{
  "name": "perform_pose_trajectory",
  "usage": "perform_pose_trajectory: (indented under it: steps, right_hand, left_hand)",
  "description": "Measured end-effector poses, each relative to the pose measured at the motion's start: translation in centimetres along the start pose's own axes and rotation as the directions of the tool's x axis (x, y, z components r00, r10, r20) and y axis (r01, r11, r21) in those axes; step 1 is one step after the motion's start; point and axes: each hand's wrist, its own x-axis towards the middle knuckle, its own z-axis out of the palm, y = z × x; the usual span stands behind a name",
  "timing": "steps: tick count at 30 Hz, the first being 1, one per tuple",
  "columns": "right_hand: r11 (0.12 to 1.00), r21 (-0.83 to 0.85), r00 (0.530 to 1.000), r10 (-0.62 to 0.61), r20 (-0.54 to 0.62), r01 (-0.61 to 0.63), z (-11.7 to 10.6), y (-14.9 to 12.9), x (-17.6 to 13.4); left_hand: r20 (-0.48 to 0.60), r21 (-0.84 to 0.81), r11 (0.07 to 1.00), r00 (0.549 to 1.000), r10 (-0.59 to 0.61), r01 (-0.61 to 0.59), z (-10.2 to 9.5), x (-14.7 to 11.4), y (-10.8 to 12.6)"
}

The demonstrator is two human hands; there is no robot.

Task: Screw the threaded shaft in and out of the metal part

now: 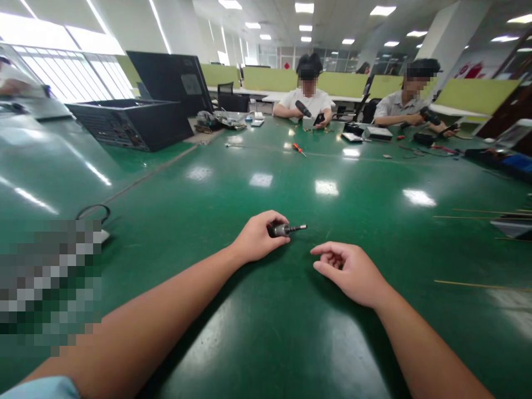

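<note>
My left hand [262, 237] is closed around an electric screwdriver [281, 230] just above or on the green table. The tool's grey front and dark shaft stick out to the right, with a light metal bit at the tip. Its rear part is hidden in my palm. To the right and slightly nearer, my right hand [349, 271] holds nothing. Its index finger points left towards the bit, the thumb stands apart below, and the other fingers are loosely curled. A small gap separates this hand from the tool.
An opened black computer case [137, 122] stands at the back left of the green table [233, 188]. Farther off lies an orange screwdriver [297, 148]. Two co-workers sit opposite, each with a power tool. Thin rods [477, 285] lie at the right; a blurred patch covers something at left.
</note>
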Motion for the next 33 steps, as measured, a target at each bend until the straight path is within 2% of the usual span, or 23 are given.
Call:
perform_pose_trajectory:
  steps: [3, 6, 8, 16, 21, 24, 30, 33]
  right_hand:
    - [0.996, -0.093, 0.991, -0.020, -0.133, 0.008, -0.3, 0.4, 0.2]
    - [0.996, -0.085, 0.970, -0.032, -0.241, 0.011, -0.8, 1.1, 0.4]
    - [0.998, -0.061, 0.962, -0.046, -0.270, 0.030, -0.8, 1.7, 0.5]
    - [0.996, 0.014, 0.959, -0.081, -0.272, 0.088, 1.0, 2.3, 2.6]
    - [0.984, -0.164, 0.982, -0.097, -0.161, 0.070, 1.5, 1.6, 4.7]
    - [0.964, -0.259, 0.986, -0.091, -0.141, 0.052, 1.7, 1.4, 5.5]
    - [0.971, -0.232, 0.984, -0.089, -0.157, 0.051, 2.3, 1.6, 5.8]
    - [0.960, -0.275, 0.983, -0.093, -0.161, 0.046, 2.6, 1.4, 5.7]
  left_hand:
    - [0.024, -0.034, 0.998, 0.998, 0.054, -0.053, -0.1, 0.2, 0.0]
    - [0.043, -0.080, 0.993, 0.995, 0.091, -0.087, -0.1, 0.2, 0.0]
    - [0.036, -0.101, 0.992, 0.996, 0.083, -0.079, -0.1, 0.2, -0.1]
    - [0.018, -0.132, 0.989, 0.997, 0.076, -0.072, -0.1, 0.1, -0.3]
    - [-0.010, -0.134, 0.988, 0.997, 0.074, -0.074, 0.1, -0.1, -0.2]
    - [-0.019, -0.133, 0.988, 0.997, 0.076, -0.078, 0.2, -0.2, -0.4]
    - [-0.030, -0.143, 0.987, 0.997, 0.071, -0.075, 0.4, -0.2, -0.6]
    - [-0.038, -0.151, 0.986, 0.997, 0.064, -0.069, 0.3, -0.2, -0.5]
